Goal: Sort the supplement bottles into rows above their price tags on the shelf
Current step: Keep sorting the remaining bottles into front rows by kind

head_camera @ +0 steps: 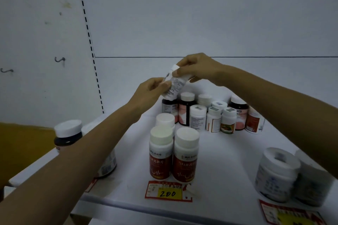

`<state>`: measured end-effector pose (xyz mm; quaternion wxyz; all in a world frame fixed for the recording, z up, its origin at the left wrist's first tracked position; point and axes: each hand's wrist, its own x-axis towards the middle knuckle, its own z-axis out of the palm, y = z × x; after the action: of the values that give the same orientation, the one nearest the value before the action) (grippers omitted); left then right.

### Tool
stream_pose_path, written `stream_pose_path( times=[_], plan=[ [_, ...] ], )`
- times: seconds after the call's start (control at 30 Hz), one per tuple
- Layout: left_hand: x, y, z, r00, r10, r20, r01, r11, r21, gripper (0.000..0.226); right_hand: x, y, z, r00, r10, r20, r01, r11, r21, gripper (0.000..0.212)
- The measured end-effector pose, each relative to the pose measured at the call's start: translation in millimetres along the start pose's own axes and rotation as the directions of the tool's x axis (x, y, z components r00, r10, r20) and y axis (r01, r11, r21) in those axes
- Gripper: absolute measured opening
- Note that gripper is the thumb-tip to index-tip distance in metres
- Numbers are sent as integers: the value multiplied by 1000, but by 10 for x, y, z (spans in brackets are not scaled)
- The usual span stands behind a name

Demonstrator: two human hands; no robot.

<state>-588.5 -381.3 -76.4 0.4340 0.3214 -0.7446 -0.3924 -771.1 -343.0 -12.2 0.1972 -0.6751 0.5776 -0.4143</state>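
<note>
White bottle tilted midair; left hand fingers grip body, right hand fingers pinch top (label blurred).

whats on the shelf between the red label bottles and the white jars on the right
Nothing: the head view shows bare shelf between the red-label bottles and the white jars.
</note>
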Motion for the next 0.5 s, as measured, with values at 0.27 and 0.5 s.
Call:
stream_pose_path(
  times=[0.27, 0.5],
  plan=[
    [-89, 241, 81, 975, -64, 211, 158, 870, -466, 30, -105, -17, -214, 992, -97, 78, 54, 902, 428, 24],
    [-143, 250, 196, 997, 7, 76, 21, 933, -358, 32, -207, 81, -359, 984, -83, 155, -3, 872, 490, 29]
  ],
)
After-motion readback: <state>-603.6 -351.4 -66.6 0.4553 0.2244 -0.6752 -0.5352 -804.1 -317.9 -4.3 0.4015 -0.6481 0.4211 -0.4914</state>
